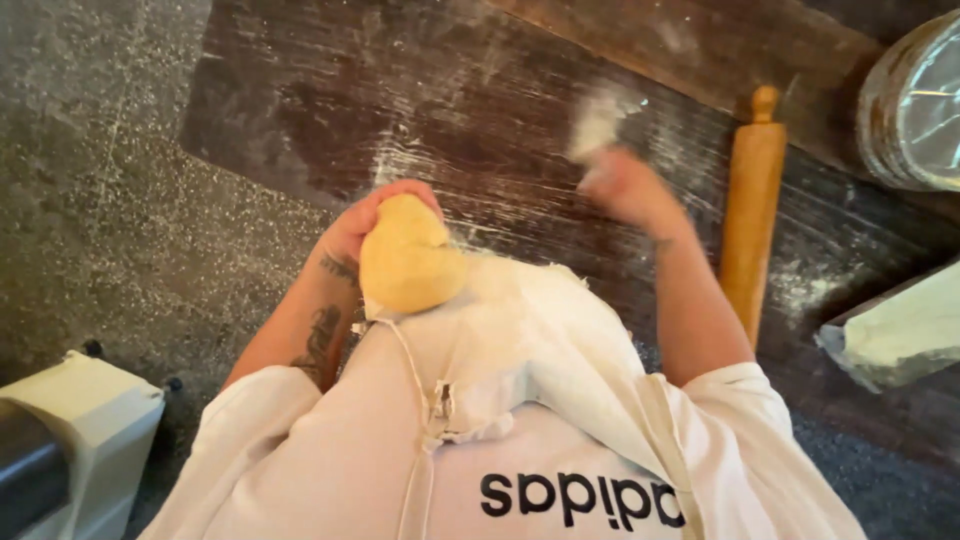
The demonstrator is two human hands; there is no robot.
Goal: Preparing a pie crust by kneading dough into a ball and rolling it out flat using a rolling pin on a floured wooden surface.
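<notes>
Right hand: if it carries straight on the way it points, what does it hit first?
The right hand, motion-blurred, points up and left across the floured wooden board. Nothing stands in that line; likely only bare board and flour. The rolling pin lies off to its right. Depth uncertain.

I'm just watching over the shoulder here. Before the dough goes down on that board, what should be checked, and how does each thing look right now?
1. Dough ball held in left hand: ok.
2. Flour on wooden board: ok, streaks show.
3. Right hand spreading flour: cannot tell, blurred.
4. Rolling pin lying on the board's right side, apart from both hands: ok.
5. Apron touching dough: cannot tell.
</notes>
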